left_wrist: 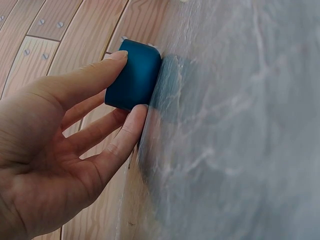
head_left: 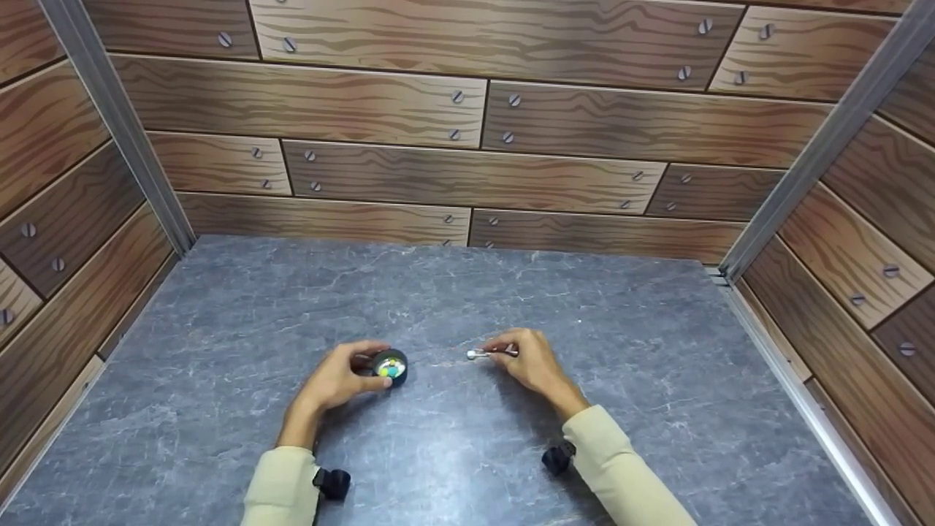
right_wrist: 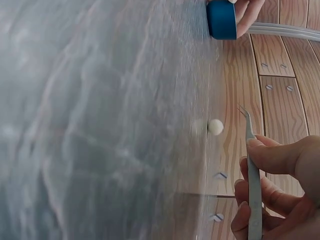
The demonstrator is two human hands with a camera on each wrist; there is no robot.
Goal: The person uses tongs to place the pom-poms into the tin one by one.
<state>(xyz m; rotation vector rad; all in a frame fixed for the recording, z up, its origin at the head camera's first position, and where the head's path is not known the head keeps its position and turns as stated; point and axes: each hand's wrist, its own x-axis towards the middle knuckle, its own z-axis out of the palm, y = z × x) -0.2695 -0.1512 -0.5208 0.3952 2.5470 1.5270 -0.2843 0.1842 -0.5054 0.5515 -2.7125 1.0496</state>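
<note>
My left hand (head_left: 337, 376) grips a small round container (head_left: 403, 372), its thumb and fingers on either side. Dark in the head view, the container (left_wrist: 134, 77) looks blue from the left wrist and stands on the tabletop. Several small white, yellow and teal balls (head_left: 392, 370) lie inside it. In my right hand (head_left: 532, 358) are metal tweezers (right_wrist: 254, 195), pinched between thumb and fingers, bent tips pointing toward the container side. A small white ball (right_wrist: 216, 126) rests on the tabletop close to the tips; the right wrist view shows a gap between tips and ball.
The grey marbled tabletop (head_left: 453, 292) spreads around both hands. Wood-patterned panels (head_left: 380, 109) wall in the back and both sides, with metal rails (head_left: 139, 139) at the corners. Each sleeve carries a small black camera (head_left: 334, 483) near the wrist.
</note>
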